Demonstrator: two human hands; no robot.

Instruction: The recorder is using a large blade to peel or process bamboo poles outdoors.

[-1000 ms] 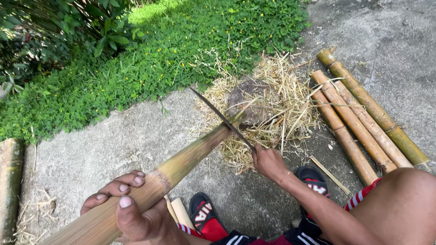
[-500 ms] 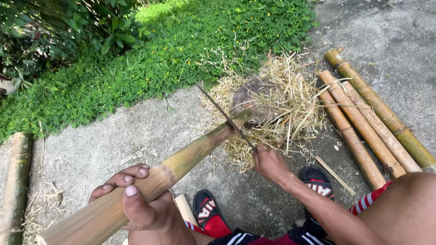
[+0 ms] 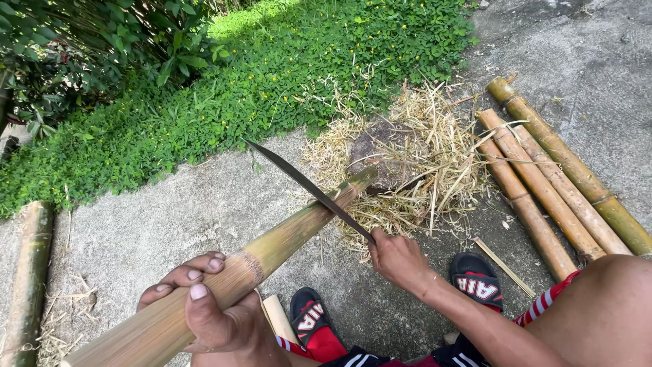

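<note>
Gripping a long bamboo pole [image 3: 272,251] near its lower end, the left hand [image 3: 204,306] wraps tight around it; its far tip rests on a stone [image 3: 384,156] amid straw shavings [image 3: 435,170], while the right hand [image 3: 401,261] holds a dark blade [image 3: 309,187] laid across the pole

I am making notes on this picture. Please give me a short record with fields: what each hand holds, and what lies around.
left hand: grips the bamboo pole near its lower end
right hand: holds the long knife, blade laid across the pole near its far end
pole tip: rests on a stone amid dry shavings
right side: four cut bamboo pieces on the concrete
left edge: one more bamboo piece
</note>
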